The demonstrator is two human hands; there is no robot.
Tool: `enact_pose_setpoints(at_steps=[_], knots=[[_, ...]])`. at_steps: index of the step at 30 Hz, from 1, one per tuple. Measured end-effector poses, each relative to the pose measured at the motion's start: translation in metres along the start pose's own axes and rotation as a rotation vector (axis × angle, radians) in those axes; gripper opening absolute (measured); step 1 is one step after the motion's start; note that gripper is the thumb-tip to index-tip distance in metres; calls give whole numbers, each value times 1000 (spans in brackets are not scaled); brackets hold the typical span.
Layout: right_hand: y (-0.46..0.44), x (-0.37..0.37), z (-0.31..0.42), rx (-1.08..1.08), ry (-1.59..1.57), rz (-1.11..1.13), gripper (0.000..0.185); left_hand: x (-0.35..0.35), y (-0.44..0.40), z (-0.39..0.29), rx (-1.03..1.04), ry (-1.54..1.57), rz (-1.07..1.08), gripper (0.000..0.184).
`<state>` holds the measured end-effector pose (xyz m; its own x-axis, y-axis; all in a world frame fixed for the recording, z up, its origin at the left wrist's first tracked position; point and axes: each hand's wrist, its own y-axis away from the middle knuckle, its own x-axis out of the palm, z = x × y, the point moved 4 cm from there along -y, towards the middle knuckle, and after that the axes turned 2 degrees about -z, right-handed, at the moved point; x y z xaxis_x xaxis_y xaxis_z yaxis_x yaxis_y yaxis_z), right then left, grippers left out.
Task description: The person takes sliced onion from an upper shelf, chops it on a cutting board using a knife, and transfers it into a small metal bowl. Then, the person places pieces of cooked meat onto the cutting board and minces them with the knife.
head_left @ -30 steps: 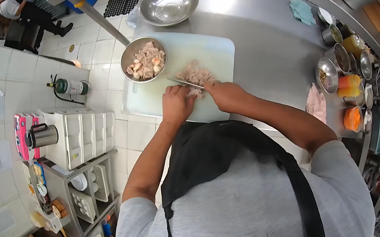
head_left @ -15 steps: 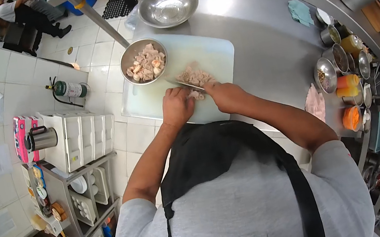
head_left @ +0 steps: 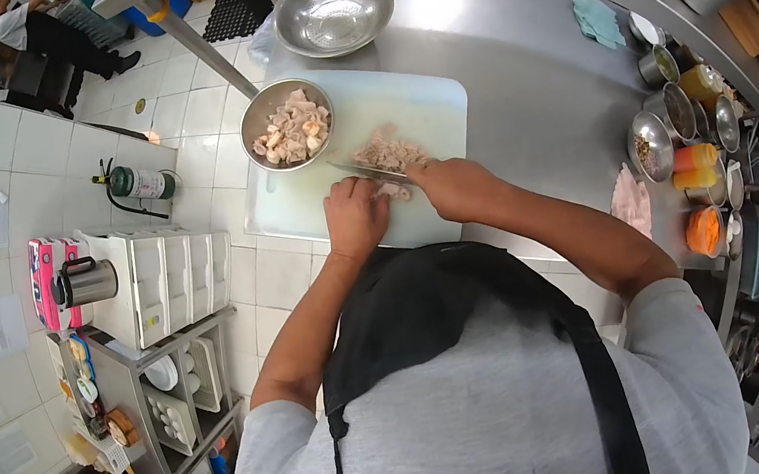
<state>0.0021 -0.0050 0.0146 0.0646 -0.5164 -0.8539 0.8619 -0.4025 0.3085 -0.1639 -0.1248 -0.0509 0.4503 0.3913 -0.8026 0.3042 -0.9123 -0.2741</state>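
Observation:
A knife (head_left: 366, 170) lies across the cutting board (head_left: 277, 204), its handle wrapped by my right hand (head_left: 447, 188). My left hand (head_left: 356, 216) is closed, with its curled fingertips at the near side of the blade, holding a pale piece of meat (head_left: 392, 193) against the board. Beyond the blade is a heap of chopped meat (head_left: 387, 148). On the board's far left corner stands a metal bowl (head_left: 247, 138) filled with larger pale meat pieces (head_left: 294, 128).
A metal colander (head_left: 335, 11) sits on the steel table (head_left: 518, 101) behind the board. Along the right are a teal cloth (head_left: 599, 22), a pink cloth (head_left: 631, 205), several bowls and squeeze bottles (head_left: 695, 168). A person (head_left: 50, 36) is at the far left.
The knife blade has shifted slightly and its tip shows a little farther left over my left fingers. Both hands stay in nearly the same place.

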Motion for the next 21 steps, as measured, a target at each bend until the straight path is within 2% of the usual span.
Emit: enact_pose_setpoints(at_steps=[2,5,8,13,17,21], knots=[[7,-6,1,-8,14,25,37,-2,4,-3,-29,2,8,22],[29,-17,13,55,54,95,26,6,5,3,-24,33,-2,20],[16,18,-1,46,-11,-22,24,14,11,7,10,62,-30,16],[-1,-6,4,-2,41,19,26,8,4,2,48,95,-90,12],[22,-24,15,-31,60,65,27,12,10,4,49,84,-86,14],[16,22,-1,49,23,52,51,11,11,4,66,108,-128,14]])
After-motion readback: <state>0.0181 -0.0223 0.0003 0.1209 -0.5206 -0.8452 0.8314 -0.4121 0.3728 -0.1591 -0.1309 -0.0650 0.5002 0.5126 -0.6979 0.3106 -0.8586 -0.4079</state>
